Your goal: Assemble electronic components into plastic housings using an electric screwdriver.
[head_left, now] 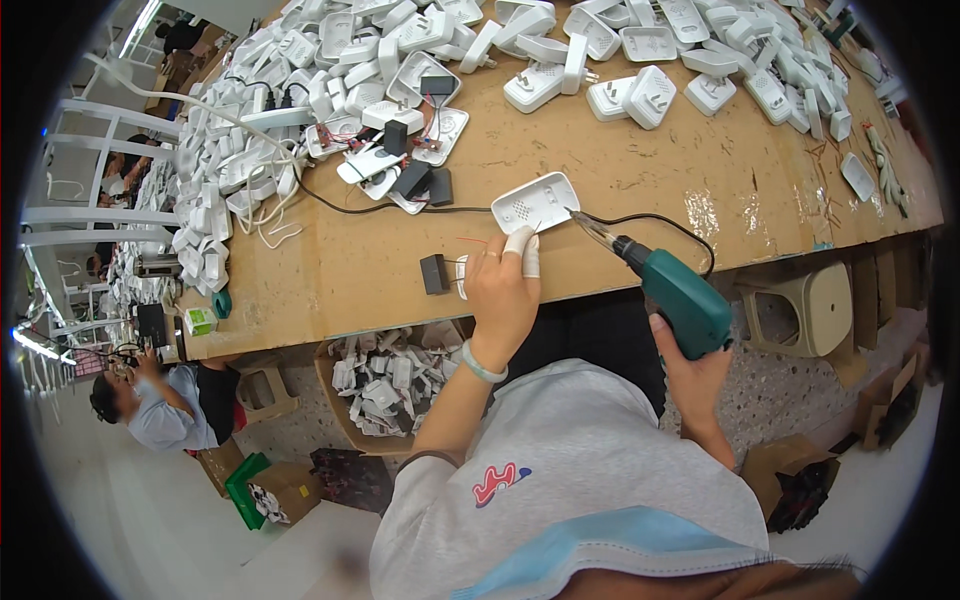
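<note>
A white plastic casing half (536, 203) lies with its hollow side up near the table's front edge. Pale covers wrap some fingertips of my left hand (503, 280), which is closed at the casing's near edge; exactly what the fingertips pinch is partly hidden. My right hand (690, 375) grips a green soldering gun (685, 303) by its handle. Its metal tip reaches the right end of the casing. Left of my left hand sits a black block (434, 274) beside a small white piece, mostly covered by the hand. A thin red wire shows near my knuckles.
White casings (420, 35) pile along the table's far side and left. Wired parts with black blocks (411, 180) lie left of centre. A black cable (370, 209) crosses the table. Below the edge stand a box of white pieces (385, 385) and a beige stool (800, 310). Another person (180, 405) sits at far left.
</note>
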The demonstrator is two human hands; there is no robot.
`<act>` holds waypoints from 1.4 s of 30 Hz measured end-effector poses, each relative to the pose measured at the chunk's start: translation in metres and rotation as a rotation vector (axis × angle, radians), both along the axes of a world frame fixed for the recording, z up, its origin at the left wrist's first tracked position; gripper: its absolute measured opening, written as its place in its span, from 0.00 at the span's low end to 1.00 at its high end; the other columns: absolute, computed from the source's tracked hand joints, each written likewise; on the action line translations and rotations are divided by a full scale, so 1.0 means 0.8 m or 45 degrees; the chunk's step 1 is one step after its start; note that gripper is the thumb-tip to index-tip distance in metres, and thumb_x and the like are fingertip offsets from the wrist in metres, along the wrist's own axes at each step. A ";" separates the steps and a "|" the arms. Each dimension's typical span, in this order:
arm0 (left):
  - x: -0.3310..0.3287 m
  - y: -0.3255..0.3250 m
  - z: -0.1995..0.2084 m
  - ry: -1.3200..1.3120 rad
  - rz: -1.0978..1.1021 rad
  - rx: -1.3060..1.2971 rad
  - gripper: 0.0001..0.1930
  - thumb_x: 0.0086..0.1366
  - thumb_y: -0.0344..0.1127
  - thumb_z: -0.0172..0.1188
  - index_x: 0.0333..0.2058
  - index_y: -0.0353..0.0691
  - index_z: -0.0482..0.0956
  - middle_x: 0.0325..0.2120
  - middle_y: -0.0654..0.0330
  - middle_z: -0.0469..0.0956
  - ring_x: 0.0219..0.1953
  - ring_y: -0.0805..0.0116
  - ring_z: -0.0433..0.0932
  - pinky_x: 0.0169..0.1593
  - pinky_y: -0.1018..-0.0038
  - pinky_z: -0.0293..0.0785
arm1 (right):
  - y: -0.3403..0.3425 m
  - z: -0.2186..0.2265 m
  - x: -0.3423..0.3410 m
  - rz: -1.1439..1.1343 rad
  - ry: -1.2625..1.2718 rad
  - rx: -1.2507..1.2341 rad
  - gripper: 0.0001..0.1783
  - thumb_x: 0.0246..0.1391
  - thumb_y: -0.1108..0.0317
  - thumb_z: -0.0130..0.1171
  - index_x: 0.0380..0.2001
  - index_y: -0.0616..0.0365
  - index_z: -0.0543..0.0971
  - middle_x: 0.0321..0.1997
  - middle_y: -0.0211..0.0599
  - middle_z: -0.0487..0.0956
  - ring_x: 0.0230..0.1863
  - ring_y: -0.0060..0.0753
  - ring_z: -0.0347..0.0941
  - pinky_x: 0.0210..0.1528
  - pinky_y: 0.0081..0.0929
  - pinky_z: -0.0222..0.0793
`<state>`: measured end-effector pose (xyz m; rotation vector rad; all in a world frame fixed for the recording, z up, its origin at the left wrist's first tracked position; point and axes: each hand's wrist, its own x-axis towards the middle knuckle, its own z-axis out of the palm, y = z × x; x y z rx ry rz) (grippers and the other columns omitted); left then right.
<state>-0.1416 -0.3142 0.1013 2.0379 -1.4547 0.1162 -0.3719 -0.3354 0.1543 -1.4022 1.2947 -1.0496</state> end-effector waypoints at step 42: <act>-0.011 -0.052 -0.006 -0.296 -0.039 0.075 0.12 0.49 0.26 0.65 0.35 0.33 0.84 0.56 0.53 0.76 0.63 0.51 0.68 0.60 0.51 0.56 | -0.017 -0.030 0.027 0.157 0.252 -0.074 0.10 0.56 0.71 0.69 0.39 0.61 0.80 0.26 0.35 0.78 0.27 0.20 0.70 0.34 0.20 0.69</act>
